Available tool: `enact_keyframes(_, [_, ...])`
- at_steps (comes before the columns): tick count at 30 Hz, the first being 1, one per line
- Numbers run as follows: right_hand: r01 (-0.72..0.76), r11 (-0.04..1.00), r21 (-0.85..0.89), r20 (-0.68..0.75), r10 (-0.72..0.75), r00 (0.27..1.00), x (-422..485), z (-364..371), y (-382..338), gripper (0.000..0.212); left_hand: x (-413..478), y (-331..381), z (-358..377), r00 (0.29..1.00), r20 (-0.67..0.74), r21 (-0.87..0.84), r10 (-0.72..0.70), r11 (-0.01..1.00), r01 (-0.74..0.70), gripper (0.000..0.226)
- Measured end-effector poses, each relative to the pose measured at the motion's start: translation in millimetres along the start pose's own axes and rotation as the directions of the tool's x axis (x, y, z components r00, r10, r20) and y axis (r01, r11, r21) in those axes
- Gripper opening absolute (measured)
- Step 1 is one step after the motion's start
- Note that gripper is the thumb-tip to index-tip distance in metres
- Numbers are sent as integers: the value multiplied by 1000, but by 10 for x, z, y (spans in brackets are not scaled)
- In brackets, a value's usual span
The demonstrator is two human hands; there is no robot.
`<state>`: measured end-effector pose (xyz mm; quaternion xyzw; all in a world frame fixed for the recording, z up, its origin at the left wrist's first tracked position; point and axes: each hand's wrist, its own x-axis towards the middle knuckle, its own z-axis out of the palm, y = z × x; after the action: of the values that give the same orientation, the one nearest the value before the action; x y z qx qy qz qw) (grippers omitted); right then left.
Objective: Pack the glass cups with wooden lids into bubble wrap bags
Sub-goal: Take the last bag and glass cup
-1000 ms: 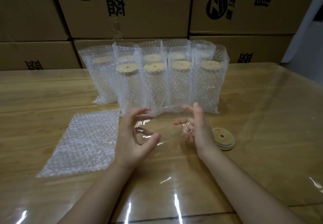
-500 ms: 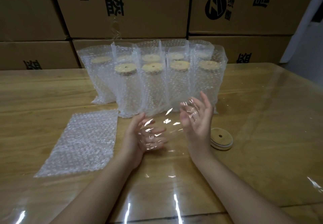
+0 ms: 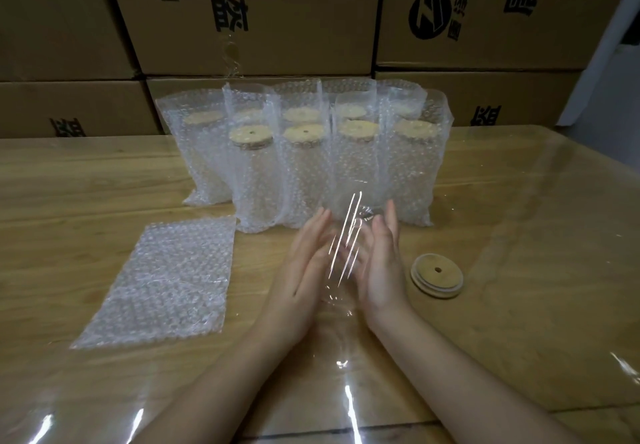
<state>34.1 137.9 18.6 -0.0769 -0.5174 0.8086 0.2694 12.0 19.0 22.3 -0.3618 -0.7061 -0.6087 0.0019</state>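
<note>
A clear glass cup [image 3: 347, 232] stands upright between my palms, hard to see except for bright streaks of reflected light. My left hand [image 3: 304, 270] presses its left side and my right hand [image 3: 382, 263] its right side, fingers straight and pointing away from me. A round wooden lid [image 3: 437, 274] with a small centre hole lies on the table just right of my right hand. An empty bubble wrap bag [image 3: 162, 277] lies flat to the left of my left hand.
Several cups with wooden lids, each standing in a bubble wrap bag [image 3: 304, 166], form two rows behind my hands. Stacked cardboard boxes [image 3: 294, 17] wall off the back. The wooden table [image 3: 519, 270] carries a clear plastic cover.
My hands went from loosely turning the glass cup to clasping it between flat palms. The cup now stands upright, slightly farther from me.
</note>
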Motion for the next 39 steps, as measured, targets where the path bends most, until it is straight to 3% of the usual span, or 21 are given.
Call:
enact_keyframes(3, [-108,992,-62,72,113,991,-30,5,88,45,-5,15,-62,960,142,223,242,937,-269,50])
enact_keyframes(6, [63,940,-337,135,-18,991,-70,-8,65,44,8,79,-65,937,184,267,297,902,-338,48])
enact_keyframes(10, [202,907,-370,155,-154,976,-184,48,-3,51,-5,123,-44,973,119,190,197,957,-217,48])
enact_keyframes(14, [371,840,-395,287,-271,919,-285,108,-49,58,8,125,-37,997,-37,-46,74,996,-76,52])
enact_keyframes(18, [578,653,-489,453,-376,808,-287,93,-92,61,45,141,-25,964,-96,-389,-249,901,194,42])
enact_keyframes(21, [706,464,-535,573,-414,707,-295,111,-67,50,77,52,-46,932,-122,-434,-340,863,258,52])
enact_keyframes(24, [775,320,-544,631,-453,630,-292,132,-44,40,82,34,-67,913,-155,-429,-378,858,283,42])
enact_keyframes(26, [750,352,-559,585,-474,658,-287,148,-39,41,83,25,-72,922,-189,-320,-337,909,267,30])
enact_keyframes(31, [575,588,-569,397,-415,818,-196,191,-98,51,116,52,-13,943,-117,-443,-311,867,231,48])
enact_keyframes(35, [292,922,-254,256,-228,940,-121,136,-222,47,117,21,87,967,-119,-390,-225,906,163,40])
enact_keyframes(39, [87,989,-123,159,-67,985,-31,84,-197,41,100,-26,112,980,-120,-370,-159,923,104,43])
